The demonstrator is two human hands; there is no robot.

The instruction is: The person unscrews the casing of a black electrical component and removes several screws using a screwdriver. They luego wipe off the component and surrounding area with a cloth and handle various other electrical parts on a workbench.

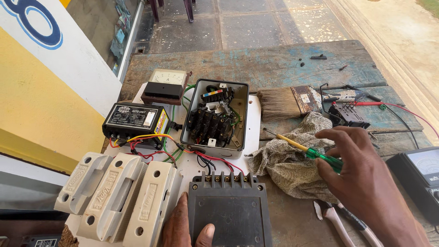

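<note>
At the right of the frame, the right hand [366, 178] holds a screwdriver [304, 150] with a green translucent handle and a yellow shaft. The fingers [336, 137] are curled and pressed around the handle, pinching it against the thumb. The tool's long axis runs from the hand at lower right up to the tip at upper left, and the tip rests over a crumpled rag [292, 160] at centre frame.

At the bottom centre, the left hand [185, 226] lies on the near edge of a dark grey cover [228, 212] that has a row of brass terminals along its far edge. The thumb presses flat on the cover's top face; the other fingers are hidden below the frame edge, so their state cannot be determined.

The terminals lie left of and below the screwdriver tip, well apart from it. The right hand is the nearer one to the tool; the left hand is the nearer one to the cover.

Left of the cover stand three white fuse carriers [119, 196]. Above it sits an open grey box [215, 116] with black components and red, black and green wires. A black unit [135, 121] and a meter [164, 84] occupy the upper left. A brush [288, 103] lies upper centre, pliers [338, 224] lower right.
</note>
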